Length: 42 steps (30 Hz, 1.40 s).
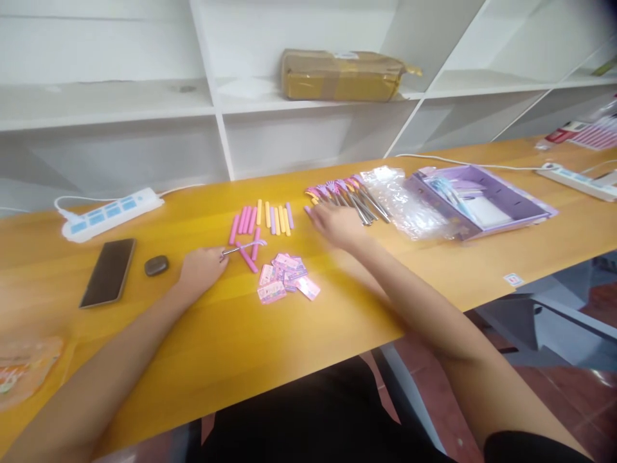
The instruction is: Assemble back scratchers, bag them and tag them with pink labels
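Observation:
My left hand (201, 269) rests on the yellow table (289, 334), closed on a thin silver tool (243, 247) whose tip lies over a pink stick. A row of pink, yellow and purple sticks (263, 222) lies just beyond it. My right hand (336, 225) reaches out, blurred by motion, to a fanned bundle of metal tools with pink and purple ends (344, 193); its fingers touch their near ends. A small pile of pink packets (285, 276) lies between my arms.
A black phone (108, 271) and a small dark case (156, 265) lie left, near a white power strip (110, 213). Crumpled clear plastic (402, 202) and an open purple box (482, 202) sit right. A brown parcel (340, 75) is on the white shelf.

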Each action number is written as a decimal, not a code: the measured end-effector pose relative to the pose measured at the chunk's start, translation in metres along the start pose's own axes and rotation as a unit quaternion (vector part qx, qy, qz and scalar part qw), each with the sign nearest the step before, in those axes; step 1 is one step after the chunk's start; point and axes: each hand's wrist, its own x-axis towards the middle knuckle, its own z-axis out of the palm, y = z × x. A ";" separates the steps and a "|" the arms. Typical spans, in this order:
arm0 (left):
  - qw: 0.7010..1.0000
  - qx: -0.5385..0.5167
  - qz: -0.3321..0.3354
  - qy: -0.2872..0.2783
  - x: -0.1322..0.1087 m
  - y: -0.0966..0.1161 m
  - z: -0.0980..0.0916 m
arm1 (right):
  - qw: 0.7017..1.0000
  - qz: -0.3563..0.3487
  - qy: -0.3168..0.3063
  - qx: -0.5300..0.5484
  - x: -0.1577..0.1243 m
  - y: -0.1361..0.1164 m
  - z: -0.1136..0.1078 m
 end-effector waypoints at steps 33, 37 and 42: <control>1.000 0.020 -0.013 -0.013 -0.003 0.005 -0.012 | 0.883 0.468 -0.004 -0.035 -0.091 0.218 0.026; 1.000 0.021 -0.005 -0.009 -0.003 0.004 -0.010 | 0.875 0.483 -0.013 -0.027 -0.090 0.219 0.028; 1.000 0.019 0.000 -0.006 -0.002 0.003 -0.009 | 0.871 0.491 -0.017 -0.004 -0.089 0.222 0.023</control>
